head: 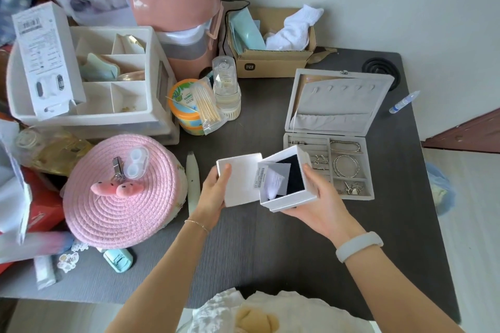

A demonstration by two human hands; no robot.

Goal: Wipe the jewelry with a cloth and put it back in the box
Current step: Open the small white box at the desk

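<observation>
Left hand (213, 192): grips white lid (240, 180), thumb on its top face, held above dark table (243, 251).
Right hand (322, 197): cradles small white box (286, 178) from beneath, thumb on rim; dark pad and paper tags inside.
Jewelry box (328, 143): on table, just behind the right hand, lid raised; bangles (346, 166) and chain in its compartments.

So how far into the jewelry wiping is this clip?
Early. Done: the jewelry box lies open on the table, bangles and chain in its compartments. In hand: the left hand holds a small white lid; the right hand holds the matching white box, showing paper slips and a dark lining. Left: no piece or cloth is in the fingers, so wiping and returning remain.
</observation>
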